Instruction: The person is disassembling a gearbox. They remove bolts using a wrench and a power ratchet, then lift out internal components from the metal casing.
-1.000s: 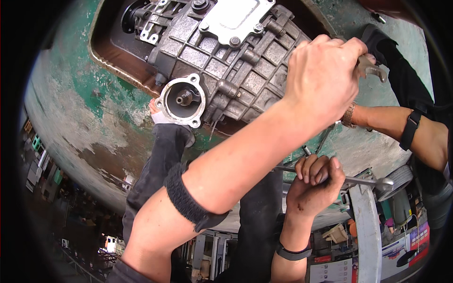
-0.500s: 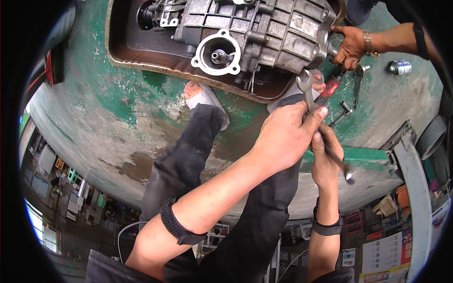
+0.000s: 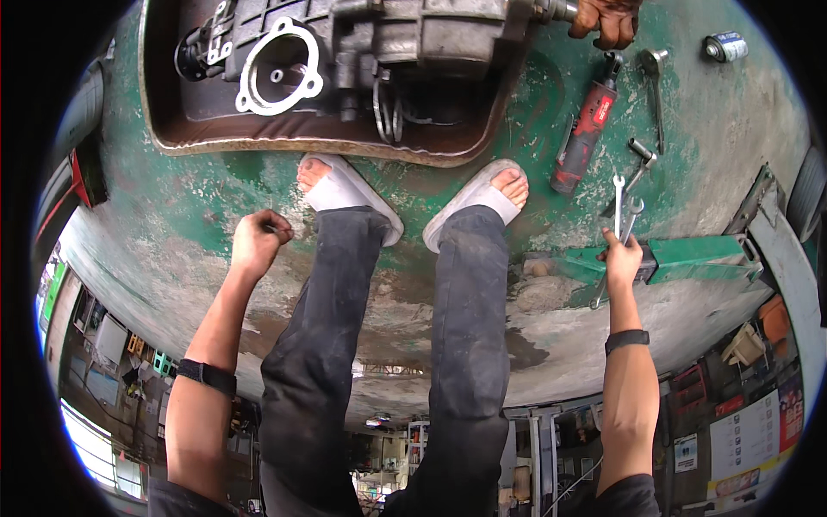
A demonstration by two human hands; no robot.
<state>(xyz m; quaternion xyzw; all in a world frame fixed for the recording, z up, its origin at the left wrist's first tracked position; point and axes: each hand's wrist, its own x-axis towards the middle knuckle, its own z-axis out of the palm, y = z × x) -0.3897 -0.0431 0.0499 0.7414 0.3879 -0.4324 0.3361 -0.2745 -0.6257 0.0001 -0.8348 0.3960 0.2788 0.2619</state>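
Out to the right, my right hand (image 3: 622, 257) is closed around two combination wrenches (image 3: 618, 200). Their open jaws point away from me, and one tail end sticks out below the fingers. My left hand (image 3: 257, 246) is off to the left of my knees, its fingers curled together. Whatever those fingers hold, if anything, is hidden. Ahead of my feet a metal gearbox housing (image 3: 435, 39) with a round, three-lobed flange (image 3: 244, 82) rests in a brown drip pan (image 3: 327, 146). Another person's hand (image 3: 603, 21) touches the shaft end at the housing's right.
On the floor right of the pan lie a red and black power ratchet (image 3: 588, 129), a ratchet handle (image 3: 656, 90), a socket tool (image 3: 639, 159) and a small can (image 3: 725, 47). A green steel lift arm (image 3: 698, 258) runs beside my right hand to a grey post (image 3: 788, 250).
My hands have parted: the left went far left without a wrench, the right moved right with the wrenches. The view shifted, and the gearbox sits higher. The other person's hand remains at the shaft.
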